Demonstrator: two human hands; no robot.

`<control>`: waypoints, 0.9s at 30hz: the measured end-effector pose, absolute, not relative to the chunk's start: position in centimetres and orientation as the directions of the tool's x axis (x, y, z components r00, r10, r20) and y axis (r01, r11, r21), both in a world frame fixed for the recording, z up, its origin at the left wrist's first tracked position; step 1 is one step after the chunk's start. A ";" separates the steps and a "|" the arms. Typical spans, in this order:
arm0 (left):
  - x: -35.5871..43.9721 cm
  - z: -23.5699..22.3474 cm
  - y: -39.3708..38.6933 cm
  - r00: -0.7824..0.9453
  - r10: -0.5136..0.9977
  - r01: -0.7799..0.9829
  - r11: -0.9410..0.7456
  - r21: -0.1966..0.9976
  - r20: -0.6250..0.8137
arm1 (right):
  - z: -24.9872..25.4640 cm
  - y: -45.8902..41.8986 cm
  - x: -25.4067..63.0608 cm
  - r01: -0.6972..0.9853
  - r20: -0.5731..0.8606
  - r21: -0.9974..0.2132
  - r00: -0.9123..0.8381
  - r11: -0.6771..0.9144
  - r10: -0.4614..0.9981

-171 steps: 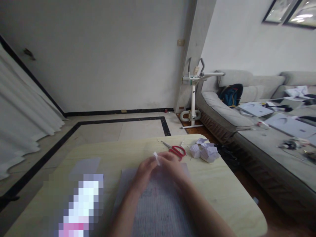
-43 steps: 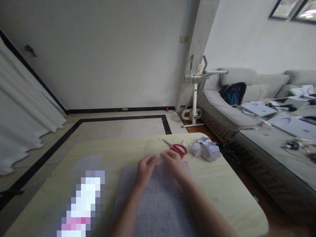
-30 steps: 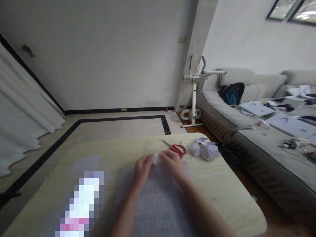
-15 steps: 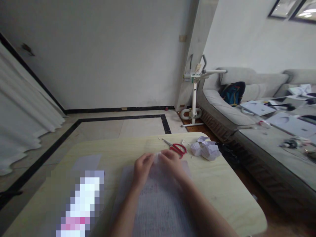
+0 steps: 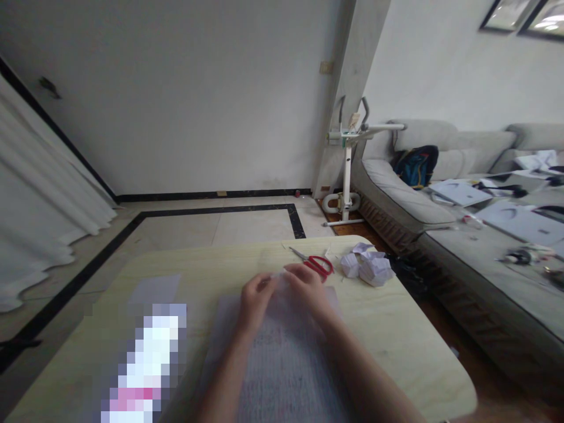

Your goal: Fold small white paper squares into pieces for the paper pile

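Observation:
My left hand [image 5: 254, 301] and my right hand [image 5: 307, 289] meet over the far edge of a lined sheet of paper [image 5: 286, 364] on a pale wooden table [image 5: 396, 329]. Both hands pinch a small white piece of paper [image 5: 279, 277] between their fingertips. Red-handled scissors [image 5: 318, 264] lie just beyond my right hand. A heap of folded white paper pieces [image 5: 369, 268] sits to the right of the scissors.
A small pale sheet [image 5: 154, 289] lies at the left of the table, above a blurred patch [image 5: 143, 364]. A grey sofa [image 5: 440, 205] with a blue backpack [image 5: 414, 166] and papers stands to the right. A white exercise machine [image 5: 348, 170] is behind the table.
The small paper piece stood up between my fingers earlier; now it sits lower and flatter between the fingertips. My hands have stayed at the same spot.

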State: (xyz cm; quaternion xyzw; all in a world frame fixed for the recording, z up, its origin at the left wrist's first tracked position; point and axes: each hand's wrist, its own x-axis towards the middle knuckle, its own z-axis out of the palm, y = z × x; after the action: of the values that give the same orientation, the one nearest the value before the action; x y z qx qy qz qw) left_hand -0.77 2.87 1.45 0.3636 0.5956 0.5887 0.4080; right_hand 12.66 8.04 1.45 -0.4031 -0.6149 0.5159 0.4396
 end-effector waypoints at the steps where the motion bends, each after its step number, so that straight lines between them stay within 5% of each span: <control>1: -0.8 1.4 2.9 -0.432 0.899 -0.072 0.037 0.997 -0.065 | 1.5 8.0 12.7 0.024 0.153 -0.986 -0.284 0.167 0.947; 15: -0.7 1.4 3.0 -0.405 0.914 0.031 0.040 0.999 -0.024 | 1.0 8.0 12.4 0.016 0.095 -0.994 -0.375 0.109 0.922; 19: -0.7 0.7 2.9 -0.468 0.846 0.290 -0.126 0.949 0.255 | 0.7 8.2 12.4 0.036 0.125 -0.990 -0.242 0.137 0.962; 22: -0.6 0.2 2.8 -0.281 0.851 0.455 -0.290 0.842 0.445 | 0.5 8.5 12.4 0.024 0.155 -0.987 -0.173 0.161 0.973; 27: 0.0 -0.3 2.8 -0.229 0.915 0.344 -0.242 0.907 0.331 | 0.6 8.5 12.5 0.013 0.160 -0.986 -0.164 0.165 0.973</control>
State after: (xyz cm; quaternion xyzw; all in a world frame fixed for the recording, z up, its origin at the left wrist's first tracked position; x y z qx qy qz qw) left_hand -0.05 2.77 -0.26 0.5638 0.5584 0.5503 0.2597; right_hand 12.53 8.46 0.56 -0.4213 -0.5849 0.4900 0.4902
